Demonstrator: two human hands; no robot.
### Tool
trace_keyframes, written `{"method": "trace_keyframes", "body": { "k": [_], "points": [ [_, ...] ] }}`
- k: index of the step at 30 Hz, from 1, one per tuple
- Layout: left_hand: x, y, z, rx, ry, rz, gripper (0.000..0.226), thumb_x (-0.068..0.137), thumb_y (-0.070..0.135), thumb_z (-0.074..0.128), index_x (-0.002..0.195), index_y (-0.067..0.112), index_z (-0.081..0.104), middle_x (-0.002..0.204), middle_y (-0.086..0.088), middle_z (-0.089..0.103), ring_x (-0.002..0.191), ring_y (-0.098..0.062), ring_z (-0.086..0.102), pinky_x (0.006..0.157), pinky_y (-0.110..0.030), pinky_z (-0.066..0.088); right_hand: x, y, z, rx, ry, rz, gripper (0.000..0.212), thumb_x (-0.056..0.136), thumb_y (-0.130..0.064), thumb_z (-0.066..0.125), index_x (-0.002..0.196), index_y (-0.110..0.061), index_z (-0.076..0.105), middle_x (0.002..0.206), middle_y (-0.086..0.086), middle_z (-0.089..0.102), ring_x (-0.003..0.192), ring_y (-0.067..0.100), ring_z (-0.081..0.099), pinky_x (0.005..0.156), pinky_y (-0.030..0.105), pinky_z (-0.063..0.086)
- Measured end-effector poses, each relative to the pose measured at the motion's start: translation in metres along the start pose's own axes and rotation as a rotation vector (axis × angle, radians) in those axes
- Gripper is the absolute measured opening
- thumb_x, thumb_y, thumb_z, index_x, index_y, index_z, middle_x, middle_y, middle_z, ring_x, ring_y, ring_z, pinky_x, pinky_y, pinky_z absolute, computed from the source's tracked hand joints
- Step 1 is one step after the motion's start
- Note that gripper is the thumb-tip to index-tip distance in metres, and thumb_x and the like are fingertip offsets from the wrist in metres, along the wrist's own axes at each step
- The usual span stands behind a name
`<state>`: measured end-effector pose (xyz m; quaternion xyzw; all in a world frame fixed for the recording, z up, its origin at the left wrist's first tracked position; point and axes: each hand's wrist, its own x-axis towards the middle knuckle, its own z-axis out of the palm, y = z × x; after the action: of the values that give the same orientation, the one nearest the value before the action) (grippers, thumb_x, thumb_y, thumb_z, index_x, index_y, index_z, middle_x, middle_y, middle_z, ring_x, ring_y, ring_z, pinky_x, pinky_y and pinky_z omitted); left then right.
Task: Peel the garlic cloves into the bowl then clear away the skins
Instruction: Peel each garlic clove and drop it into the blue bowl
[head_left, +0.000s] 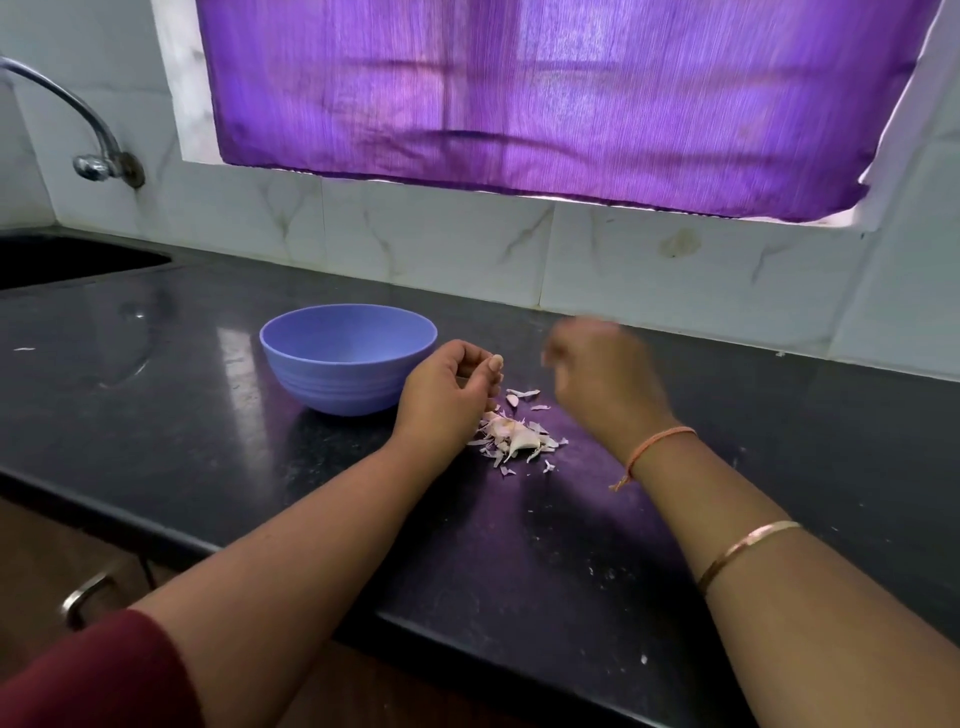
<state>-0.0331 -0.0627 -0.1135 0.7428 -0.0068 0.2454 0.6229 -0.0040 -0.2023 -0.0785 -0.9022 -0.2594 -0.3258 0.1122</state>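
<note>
Holds left hand (447, 397) curled just right of blue bowl (347, 358) (cannot tell if gripping anything). Between both hands, garlic cloves and skins (514, 436). Blurred right hand (602, 374): open or closed, cannot tell.
</note>
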Motion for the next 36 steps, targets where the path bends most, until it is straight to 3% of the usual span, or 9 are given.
{"method": "trace_keyframes", "body": {
  "k": [2,3,7,11,12,16,21,25,36],
  "points": [
    [-0.001,-0.001,-0.001,0.002,0.005,0.001,0.013,0.091,0.014,0.059,0.080,0.020,0.057,0.076,-0.001,0.065,0.066,-0.012,0.062,0.077,-0.040,0.057,-0.004,-0.001,0.009,-0.109,-0.378,0.037,0.015,0.083,-0.003,0.051,0.091,-0.009,0.064,0.098,0.014,0.065,0.090,0.033,0.060,0.074,0.033,0.046],
    [-0.001,-0.001,-0.001,0.005,0.004,0.005,0.013,0.091,0.012,0.059,0.081,0.021,0.057,0.077,-0.002,0.065,0.066,-0.013,0.063,0.077,-0.041,0.057,-0.005,0.000,0.011,-0.086,-0.422,0.055,0.014,0.083,-0.004,0.052,0.090,-0.010,0.063,0.098,0.013,0.065,0.091,0.033,0.060,0.074,0.033,0.047],
    [0.000,-0.001,-0.003,0.052,-0.006,0.029,0.026,0.091,0.003,0.055,0.084,0.028,0.057,0.088,-0.005,0.066,0.068,-0.013,0.065,0.078,-0.043,0.057,-0.002,0.006,0.010,0.160,-0.222,0.143,0.012,0.086,-0.005,0.053,0.088,-0.008,0.065,0.097,0.010,0.065,0.092,0.027,0.058,0.074,0.028,0.041],
    [0.000,-0.003,-0.002,0.067,-0.009,0.026,0.030,0.091,0.001,0.053,0.079,0.028,0.060,0.083,0.002,0.066,0.065,-0.011,0.062,0.076,-0.040,0.057,-0.002,0.005,0.001,0.193,0.087,0.063,0.009,0.088,-0.004,0.054,0.089,-0.001,0.063,0.092,0.015,0.062,0.088,0.029,0.054,0.074,0.033,0.039],
    [0.000,-0.002,-0.002,0.072,-0.008,0.027,0.030,0.091,0.002,0.053,0.079,0.028,0.060,0.082,0.003,0.066,0.066,-0.012,0.062,0.076,-0.039,0.057,-0.001,0.006,0.001,0.170,0.073,0.048,0.009,0.087,-0.003,0.053,0.089,0.000,0.062,0.093,0.016,0.061,0.089,0.031,0.054,0.075,0.034,0.039],
    [0.000,-0.002,-0.002,0.078,0.001,0.026,0.025,0.091,0.004,0.055,0.080,0.026,0.060,0.080,0.004,0.066,0.067,-0.011,0.062,0.075,-0.035,0.057,-0.003,0.003,0.014,-0.057,-0.401,0.049,0.014,0.083,-0.001,0.051,0.092,-0.004,0.062,0.099,0.014,0.064,0.092,0.032,0.059,0.076,0.033,0.046],
    [-0.002,-0.001,-0.003,0.088,-0.018,0.023,0.012,0.091,0.008,0.057,0.093,0.014,0.067,0.077,0.002,0.067,0.061,-0.006,0.060,0.072,-0.030,0.055,0.000,0.006,0.012,0.435,-0.130,0.290,0.005,0.085,-0.007,0.062,0.083,-0.009,0.067,0.077,0.000,0.063,0.072,0.015,0.055,0.069,0.025,0.043],
    [-0.005,0.001,-0.002,0.086,-0.075,0.019,0.011,0.089,0.012,0.061,0.087,0.020,0.069,0.080,-0.007,0.071,0.069,-0.012,0.062,0.077,-0.034,0.055,-0.002,0.005,0.003,0.908,-0.185,0.415,0.009,0.086,-0.003,0.062,0.079,-0.008,0.067,0.069,0.004,0.060,0.052,0.008,0.050,0.055,0.018,0.047],
    [-0.006,0.004,-0.003,0.043,-0.113,0.025,0.012,0.087,0.011,0.064,0.080,0.020,0.070,0.071,-0.001,0.069,0.063,-0.007,0.062,0.071,-0.023,0.055,-0.006,0.000,0.001,1.053,-0.190,0.433,0.009,0.086,0.002,0.060,0.085,-0.002,0.067,0.073,0.008,0.063,0.056,0.008,0.051,0.051,0.013,0.046]
  ]
}}
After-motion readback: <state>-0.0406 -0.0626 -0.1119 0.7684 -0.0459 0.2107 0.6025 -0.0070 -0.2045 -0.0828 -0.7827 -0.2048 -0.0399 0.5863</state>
